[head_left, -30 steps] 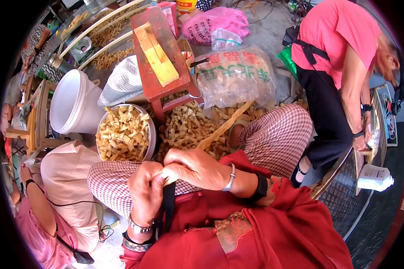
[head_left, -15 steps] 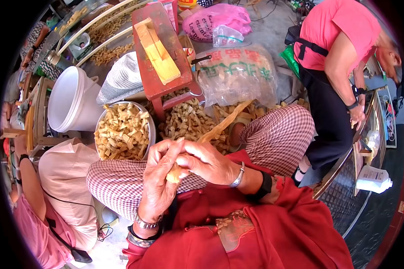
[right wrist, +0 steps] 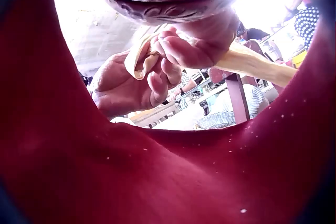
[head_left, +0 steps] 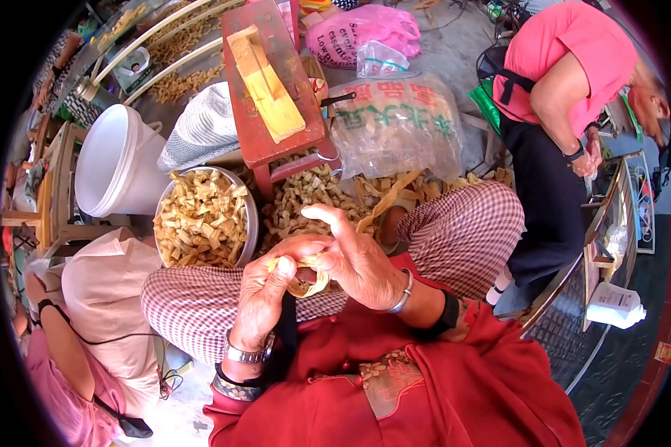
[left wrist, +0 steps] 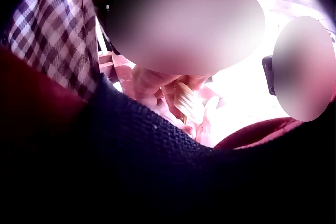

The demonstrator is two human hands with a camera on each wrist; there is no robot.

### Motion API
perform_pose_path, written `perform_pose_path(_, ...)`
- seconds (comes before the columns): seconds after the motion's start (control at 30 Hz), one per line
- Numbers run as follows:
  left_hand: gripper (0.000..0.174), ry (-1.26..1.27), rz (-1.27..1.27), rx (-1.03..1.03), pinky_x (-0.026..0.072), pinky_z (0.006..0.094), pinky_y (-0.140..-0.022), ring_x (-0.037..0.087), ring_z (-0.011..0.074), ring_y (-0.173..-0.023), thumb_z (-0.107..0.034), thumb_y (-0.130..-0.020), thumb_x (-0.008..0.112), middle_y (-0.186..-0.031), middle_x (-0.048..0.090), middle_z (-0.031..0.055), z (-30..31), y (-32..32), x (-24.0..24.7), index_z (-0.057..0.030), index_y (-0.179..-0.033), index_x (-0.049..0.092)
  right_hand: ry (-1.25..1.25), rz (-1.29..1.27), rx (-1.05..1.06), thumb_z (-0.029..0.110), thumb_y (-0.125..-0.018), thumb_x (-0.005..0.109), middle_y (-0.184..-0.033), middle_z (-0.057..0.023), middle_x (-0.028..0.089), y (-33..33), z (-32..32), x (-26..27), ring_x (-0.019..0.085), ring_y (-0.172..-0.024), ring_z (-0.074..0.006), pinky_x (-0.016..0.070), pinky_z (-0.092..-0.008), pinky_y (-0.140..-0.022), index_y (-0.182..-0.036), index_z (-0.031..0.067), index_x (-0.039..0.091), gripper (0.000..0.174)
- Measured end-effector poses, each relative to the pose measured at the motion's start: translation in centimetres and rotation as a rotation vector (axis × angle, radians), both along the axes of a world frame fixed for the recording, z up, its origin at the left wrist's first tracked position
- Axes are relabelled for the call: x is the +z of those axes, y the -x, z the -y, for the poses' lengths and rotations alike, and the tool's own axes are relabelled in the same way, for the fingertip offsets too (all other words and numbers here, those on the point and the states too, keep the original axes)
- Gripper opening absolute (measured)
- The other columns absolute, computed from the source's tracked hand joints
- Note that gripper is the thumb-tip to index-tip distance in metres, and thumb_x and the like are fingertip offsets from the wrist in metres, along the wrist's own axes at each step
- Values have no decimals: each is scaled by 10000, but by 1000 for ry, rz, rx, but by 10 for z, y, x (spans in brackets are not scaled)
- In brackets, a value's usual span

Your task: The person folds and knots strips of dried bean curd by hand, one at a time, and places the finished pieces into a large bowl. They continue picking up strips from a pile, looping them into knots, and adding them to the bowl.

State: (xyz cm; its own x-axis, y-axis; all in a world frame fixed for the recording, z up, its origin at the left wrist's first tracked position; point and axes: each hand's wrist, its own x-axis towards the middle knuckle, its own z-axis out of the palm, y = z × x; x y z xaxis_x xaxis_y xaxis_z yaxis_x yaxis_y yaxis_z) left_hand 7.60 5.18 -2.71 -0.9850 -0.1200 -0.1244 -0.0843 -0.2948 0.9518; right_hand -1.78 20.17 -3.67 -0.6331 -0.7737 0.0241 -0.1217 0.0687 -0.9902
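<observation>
A long, pale-yellow strip that looks like tofu skin is bent into a loop between the two hands. My left hand pinches the loop's near side, thumb on top, in the head view. Across from it, my right hand holds the strip with thumb and curled fingers while its index finger points away. The strip's tail runs out past the right hand toward the knotted pieces on the floor. In the right wrist view the loop curls over the left hand's fingers. The left wrist view is largely blurred.
A metal bowl of knotted pieces stands by the left knee, with a pile of knots beside it. Beyond is a red stool bearing a stack of yellow strips. A white bucket, a plastic sack and another person surround me.
The hands have gone from close together to apart, with a loop now open between them. My right index finger has lifted. The strip's tail has dropped lower. The person at right has drawn their hands together.
</observation>
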Motion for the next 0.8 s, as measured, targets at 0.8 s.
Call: perform_pose_path(0.8, 435, -111, 177, 173, 423, 194, -451, 500, 63, -510, -345, -960, 504, -826, 611, 59, 17, 13, -9, 45, -1140, 571, -200, 204, 89, 138, -951, 514, -740, -25, 540, 29, -15, -14, 541, -615, -65, 482, -202, -475, -1002, -15, 567, 170)
